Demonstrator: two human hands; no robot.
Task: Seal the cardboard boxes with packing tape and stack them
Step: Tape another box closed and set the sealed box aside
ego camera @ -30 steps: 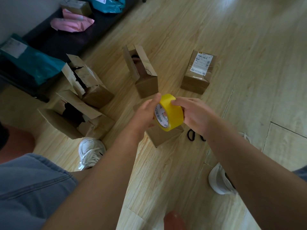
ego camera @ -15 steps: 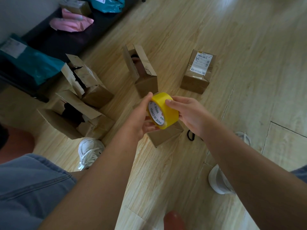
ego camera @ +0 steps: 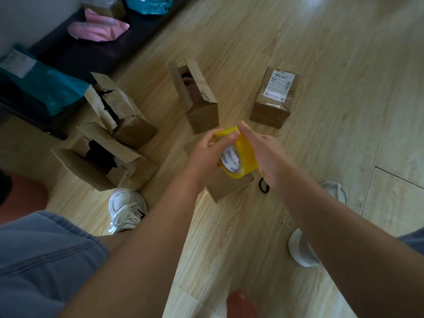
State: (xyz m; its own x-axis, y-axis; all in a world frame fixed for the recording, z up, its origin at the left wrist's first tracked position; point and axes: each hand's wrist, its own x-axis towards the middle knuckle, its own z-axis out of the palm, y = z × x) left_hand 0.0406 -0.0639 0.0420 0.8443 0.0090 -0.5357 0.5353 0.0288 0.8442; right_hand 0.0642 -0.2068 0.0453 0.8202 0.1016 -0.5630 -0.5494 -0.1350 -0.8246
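A yellow roll of packing tape [ego camera: 243,157] is held in the air between both hands. My left hand [ego camera: 207,154] grips its left side, thumb and fingers on the rim. My right hand [ego camera: 266,154] holds the right side, forefinger on top of the roll. Under the roll a small cardboard box [ego camera: 227,185] lies on the floor, mostly hidden. An open box [ego camera: 197,97] stands behind it. A closed box with a white label [ego camera: 273,99] is at the right. Two more open boxes [ego camera: 119,113] [ego camera: 103,161] lie at the left.
Black scissors [ego camera: 263,185] lie on the wooden floor right of the small box. My white shoes [ego camera: 125,210] [ego camera: 302,249] flank the work area. A dark low bench [ego camera: 91,49] at the back left carries teal and pink mail bags.
The roll has turned in my hands and sits a little lower and to the right. My left fingers have shifted up onto its rim.
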